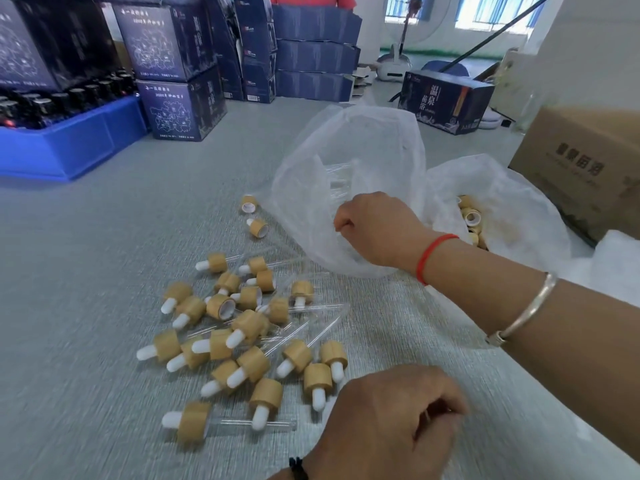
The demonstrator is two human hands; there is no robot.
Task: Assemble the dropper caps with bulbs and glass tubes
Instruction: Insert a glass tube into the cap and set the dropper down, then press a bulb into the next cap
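The right hand [374,226] reaches fingers curled into the tube bag [346,161], grasp hidden, while the nearer left hand [388,420], clenched, contents unclear, waits beside finished droppers [242,341]

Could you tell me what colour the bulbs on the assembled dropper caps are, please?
White; the bulbs show best in the head view, poking out of tan caps.

Bright windows [498,8] light the far wall, a white floor fan [401,36] stands below them, and a grey table [86,271] fills the foreground.
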